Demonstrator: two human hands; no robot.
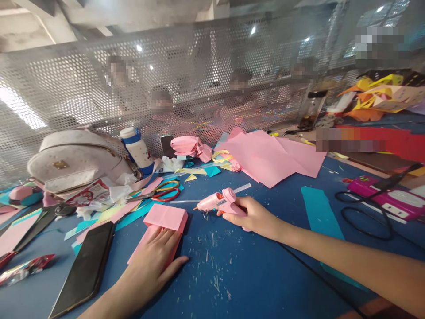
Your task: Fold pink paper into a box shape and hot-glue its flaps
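Observation:
My right hand (254,218) is wrapped around the handle of a pink hot glue gun (217,201). The gun's nozzle points left, and a clear glue stick (242,188) sticks out of its back. A pink folded paper box (166,215) lies on the blue table to the left of the nozzle, apart from it. My left hand (156,250) rests flat on the pink paper, fingers stretched out and thumb spread to the right. Its fingertips reach to the raised end of the box, which partly hides them.
Left of the box are a smartphone (86,261), scissors (162,191) and paper scraps. A backpack (73,157) and a bottle (137,148) stand behind. Pink sheets (268,155) lie at the back. A purple power strip (381,199) with black cable sits right. A perforated screen (199,79) closes the rear.

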